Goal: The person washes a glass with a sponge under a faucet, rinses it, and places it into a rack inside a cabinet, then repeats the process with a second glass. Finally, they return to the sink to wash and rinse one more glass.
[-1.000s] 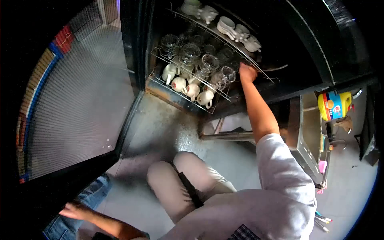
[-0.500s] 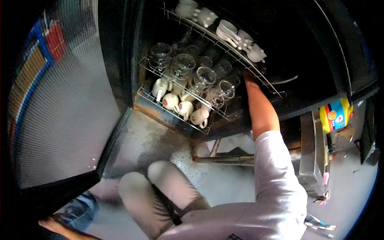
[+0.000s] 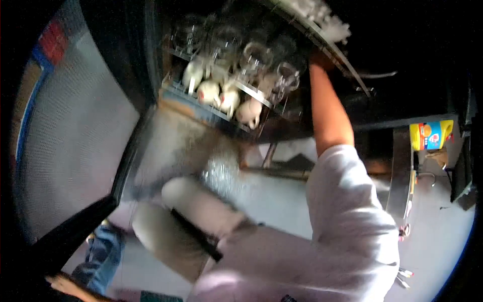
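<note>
My right hand [image 3: 321, 59] reaches into a dark cabinet, just under the curved edge of an upper wire rack [image 3: 347, 66]. Its fingers are lost in shadow, so whether it holds anything cannot be seen. White crockery [image 3: 322, 19], blurred, sits on that rack above the hand. To the left of my forearm, clear glass jugs [image 3: 255, 58] stand on a lower wire shelf. Below them is a row of white ceramic vessels with handles [image 3: 209, 93], some bearing red marks. My left hand is out of view.
The cabinet's open door [image 3: 80, 121] stands on the left. Another person's hand [image 3: 63, 284] is by its lower edge, near jeans-clad legs [image 3: 103, 259]. A yellow bottle [image 3: 431, 135] is at the right, beside a metal ledge [image 3: 400, 176].
My view has shifted, so the shelves, glass jugs and white vessels appear higher and more blurred. My right arm stays inside the cabinet, beneath the upper rack.
</note>
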### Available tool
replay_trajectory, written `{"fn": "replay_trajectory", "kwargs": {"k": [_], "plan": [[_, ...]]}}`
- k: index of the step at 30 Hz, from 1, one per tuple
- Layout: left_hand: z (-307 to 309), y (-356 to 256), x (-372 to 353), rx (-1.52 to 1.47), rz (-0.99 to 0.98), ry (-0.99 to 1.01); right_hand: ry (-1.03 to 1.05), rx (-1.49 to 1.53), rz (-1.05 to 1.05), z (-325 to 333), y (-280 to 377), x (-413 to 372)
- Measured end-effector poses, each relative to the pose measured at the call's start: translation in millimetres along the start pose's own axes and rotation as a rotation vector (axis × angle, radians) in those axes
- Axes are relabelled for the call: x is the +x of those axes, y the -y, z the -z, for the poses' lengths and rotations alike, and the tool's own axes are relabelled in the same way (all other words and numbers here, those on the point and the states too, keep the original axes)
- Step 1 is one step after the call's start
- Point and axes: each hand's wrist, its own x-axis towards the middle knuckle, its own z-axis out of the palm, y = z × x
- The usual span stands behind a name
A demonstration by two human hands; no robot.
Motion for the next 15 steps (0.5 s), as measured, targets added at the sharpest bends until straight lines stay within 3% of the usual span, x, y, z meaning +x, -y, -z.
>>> {"fn": "replay_trajectory", "kwargs": {"k": [4,6,7,10,12,13,15], "plan": [[31.4,13.0,-7.9,0.143,-0.192,0.087,0.063,-0.066,0.029,5.6,7.8,-20.0],[45.4,13.3,-18.2,0.257,-0.377,0.125,0.081,-0.105,0.032,13.1,12.0,-21.8],[44.3,-38.3,-10.4,0.317,-0.502,0.074,0.142,-0.078,0.007,20.4,15.9,-29.8],[43.9,-2.9,-19.9,0.048,-0.181,0.187,0.196,0.021,0.026,0.5,8.4,-35.4],[36.2,-4.8,-15.0,0.006,-0.131,0.162,0.206,0.083,0.051,-46.4,-7.7,-18.1],[30.0,-12.8,-12.7,-0.031,-0.100,0.126,0.162,0.066,0.070,-19.9,6.6,-35.2],[21.0,-38.3,-6.0,-0.134,-0.008,0.066,0.146,0.127,0.243,-30.1,-1.1,-32.8]]}}
